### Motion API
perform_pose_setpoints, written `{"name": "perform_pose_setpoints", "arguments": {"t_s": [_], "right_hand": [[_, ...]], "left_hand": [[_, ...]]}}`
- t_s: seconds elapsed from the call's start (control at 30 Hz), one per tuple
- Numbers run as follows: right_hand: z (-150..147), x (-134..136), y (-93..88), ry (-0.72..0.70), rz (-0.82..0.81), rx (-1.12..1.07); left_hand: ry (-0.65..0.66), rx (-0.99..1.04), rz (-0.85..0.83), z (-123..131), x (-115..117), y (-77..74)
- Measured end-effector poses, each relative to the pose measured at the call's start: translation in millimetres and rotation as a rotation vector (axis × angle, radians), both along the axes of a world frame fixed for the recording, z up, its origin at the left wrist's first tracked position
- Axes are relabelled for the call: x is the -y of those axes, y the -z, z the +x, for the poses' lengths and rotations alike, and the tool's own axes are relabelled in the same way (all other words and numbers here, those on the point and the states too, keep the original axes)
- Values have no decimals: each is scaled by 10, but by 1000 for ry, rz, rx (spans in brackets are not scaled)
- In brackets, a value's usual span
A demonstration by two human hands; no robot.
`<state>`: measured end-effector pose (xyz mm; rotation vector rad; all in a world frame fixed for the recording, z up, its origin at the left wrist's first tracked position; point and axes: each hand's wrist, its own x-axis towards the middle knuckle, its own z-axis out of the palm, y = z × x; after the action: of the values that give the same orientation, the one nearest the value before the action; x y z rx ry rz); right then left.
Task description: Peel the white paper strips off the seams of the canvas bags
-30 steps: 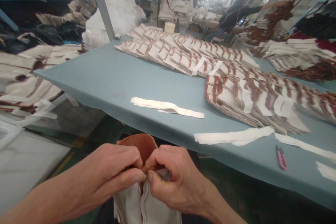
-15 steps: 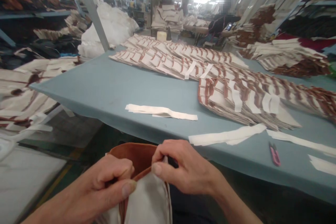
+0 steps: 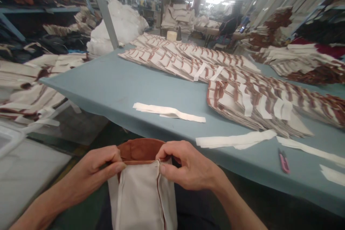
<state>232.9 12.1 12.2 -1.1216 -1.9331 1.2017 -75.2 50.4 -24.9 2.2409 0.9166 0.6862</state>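
Below the near edge of the table I hold a cream canvas bag (image 3: 140, 197) with a brown leather rim (image 3: 137, 150). My left hand (image 3: 95, 170) pinches the rim's left corner, fingers closed. My right hand (image 3: 185, 165) pinches the rim's right corner beside a brown seam. The bag hangs open-mouthed between the two hands, spread flat towards me.
The blue-grey table (image 3: 113, 82) carries long overlapping rows of cream and brown bags (image 3: 242, 93), loose cream strips (image 3: 167, 111) (image 3: 237, 139) and pink snips (image 3: 283, 161). More stacks lie left and right. A seated person (image 3: 229, 25) is at the far end. White sacks (image 3: 118, 21) stand behind a post.
My hands have moved apart along the brown rim, from touching each other to gripping its two corners. The bag now hangs spread and flat instead of bunched.
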Motion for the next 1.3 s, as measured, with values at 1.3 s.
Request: {"name": "perform_pose_setpoints", "arguments": {"t_s": [1.3], "right_hand": [[-161, 356, 6, 193, 108, -4]], "left_hand": [[69, 273, -735, 559, 189, -172]]}}
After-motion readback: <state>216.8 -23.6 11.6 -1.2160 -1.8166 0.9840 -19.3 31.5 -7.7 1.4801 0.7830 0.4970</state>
